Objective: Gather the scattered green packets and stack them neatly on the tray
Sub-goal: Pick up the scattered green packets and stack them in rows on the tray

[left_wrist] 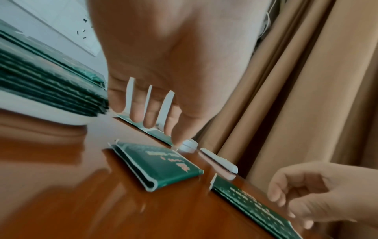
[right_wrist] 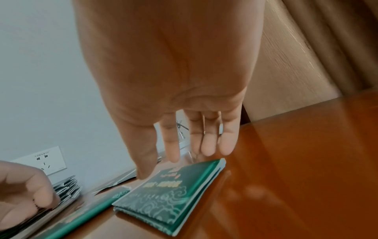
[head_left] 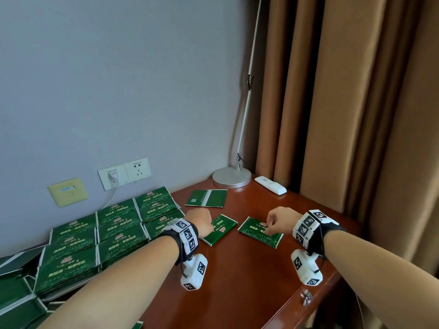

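The right hand (head_left: 278,222) is hanging over the packet on the right (head_left: 260,232), its fingers (right_wrist: 206,145) only loosely bent and pointing down. The thumb seems to be touching the printed face, but nothing is gripped yet. I judge it is coming from above because the packet is lying flat and thin, so an edge has to be lifted first.

The left hand (head_left: 199,220) is hovering over the middle packet (head_left: 219,229), with its fingers (left_wrist: 149,116) relaxed and spread and also holding nothing. From the left wrist view the fingertips are clearly above this packet, not on it.

A third packet (head_left: 206,198) is lying at 12 o'clock from the left hand, with its back side up and a pale stripe showing. All three are resting apart on the brown tabletop (head_left: 249,269).

At 9 o'clock from the left hand the stacked packets (head_left: 99,236) are sitting in tidy rows and piles; the tray under them is mostly hidden. Probably they are kept in rows so that each new packet gets a flat place.

At 12 o'clock, further back, a lamp base (head_left: 231,177) and a white remote (head_left: 270,185) are staying out of the working area.
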The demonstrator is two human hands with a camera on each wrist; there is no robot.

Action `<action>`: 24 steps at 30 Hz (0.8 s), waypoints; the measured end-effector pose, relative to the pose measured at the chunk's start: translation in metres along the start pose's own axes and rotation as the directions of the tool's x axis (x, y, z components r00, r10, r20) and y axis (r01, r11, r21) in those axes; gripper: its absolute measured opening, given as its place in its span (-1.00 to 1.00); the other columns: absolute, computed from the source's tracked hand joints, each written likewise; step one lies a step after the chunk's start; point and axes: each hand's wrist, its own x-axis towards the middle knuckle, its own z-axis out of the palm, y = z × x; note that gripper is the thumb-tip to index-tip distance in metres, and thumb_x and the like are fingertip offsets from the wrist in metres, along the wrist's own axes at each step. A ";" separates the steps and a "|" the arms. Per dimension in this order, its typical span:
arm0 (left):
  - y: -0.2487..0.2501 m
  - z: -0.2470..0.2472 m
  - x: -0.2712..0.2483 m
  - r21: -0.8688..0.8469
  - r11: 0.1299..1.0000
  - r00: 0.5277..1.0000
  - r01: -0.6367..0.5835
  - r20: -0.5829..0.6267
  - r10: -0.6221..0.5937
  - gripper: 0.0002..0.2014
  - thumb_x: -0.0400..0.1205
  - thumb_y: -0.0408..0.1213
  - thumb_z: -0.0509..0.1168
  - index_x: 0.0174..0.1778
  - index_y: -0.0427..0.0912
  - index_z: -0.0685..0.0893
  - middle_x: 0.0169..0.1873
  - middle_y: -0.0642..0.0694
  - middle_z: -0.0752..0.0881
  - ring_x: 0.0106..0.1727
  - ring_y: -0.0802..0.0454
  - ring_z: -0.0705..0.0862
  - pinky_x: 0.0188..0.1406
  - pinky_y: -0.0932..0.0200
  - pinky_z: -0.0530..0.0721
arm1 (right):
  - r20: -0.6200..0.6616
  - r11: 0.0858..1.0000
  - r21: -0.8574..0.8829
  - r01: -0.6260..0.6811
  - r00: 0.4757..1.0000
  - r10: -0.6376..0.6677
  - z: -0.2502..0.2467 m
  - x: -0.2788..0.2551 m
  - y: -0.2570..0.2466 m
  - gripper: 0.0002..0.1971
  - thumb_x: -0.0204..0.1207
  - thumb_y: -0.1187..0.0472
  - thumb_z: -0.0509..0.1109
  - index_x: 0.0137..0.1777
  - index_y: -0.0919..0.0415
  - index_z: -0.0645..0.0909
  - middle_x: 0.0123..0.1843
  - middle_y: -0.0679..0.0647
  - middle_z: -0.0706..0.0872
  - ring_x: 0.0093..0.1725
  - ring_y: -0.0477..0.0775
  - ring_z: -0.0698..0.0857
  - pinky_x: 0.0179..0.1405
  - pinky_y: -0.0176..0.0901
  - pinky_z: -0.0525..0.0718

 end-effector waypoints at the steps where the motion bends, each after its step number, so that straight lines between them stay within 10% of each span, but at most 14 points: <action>1: 0.001 0.003 0.000 0.002 1.000 1.000 -0.015 0.002 0.015 -0.86 0.55 -0.23 0.36 -0.06 -0.20 0.74 -0.08 -0.09 0.76 0.04 -0.10 0.75 0.05 0.03 0.70 | -0.008 1.000 -0.024 -0.006 1.000 0.006 0.002 0.000 0.000 -0.68 0.38 -0.10 0.57 0.05 0.00 0.66 0.06 -0.10 0.68 0.04 -0.11 0.66 -0.08 -0.26 0.63; 8: 0.004 0.021 0.000 0.025 0.997 0.995 -0.077 0.067 0.076 -0.76 0.57 -0.11 0.40 0.10 -0.11 0.67 0.01 -0.05 0.74 0.04 -0.06 0.71 0.02 0.08 0.68 | 0.011 0.990 -0.121 -0.067 0.998 0.068 0.011 0.005 0.001 -0.39 0.41 -0.17 0.51 0.39 0.11 0.52 0.29 -0.01 0.60 0.23 0.00 0.61 0.19 -0.14 0.64; 15: 0.014 0.020 0.001 0.035 0.994 0.983 -0.104 0.159 0.097 -0.77 0.56 0.01 0.40 -0.18 -0.08 0.62 -0.26 -0.09 0.70 -0.27 -0.05 0.64 -0.17 0.09 0.64 | 0.032 0.980 -0.158 -0.119 0.992 0.125 0.015 0.015 0.001 -0.29 0.30 -0.16 0.60 0.41 0.11 0.52 0.22 -0.01 0.66 0.15 0.00 0.66 0.17 -0.09 0.70; 24: 0.023 0.019 0.013 -0.014 0.986 0.976 -0.164 0.146 0.164 -0.68 0.51 0.01 0.49 0.06 -0.07 0.65 0.20 -0.03 0.57 0.16 -0.05 0.61 0.16 0.04 0.63 | 0.038 0.980 -0.151 -0.127 0.990 0.134 0.016 0.019 0.006 -0.31 0.23 -0.19 0.64 0.30 0.05 0.51 0.12 -0.04 0.67 0.08 -0.02 0.67 0.15 -0.06 0.70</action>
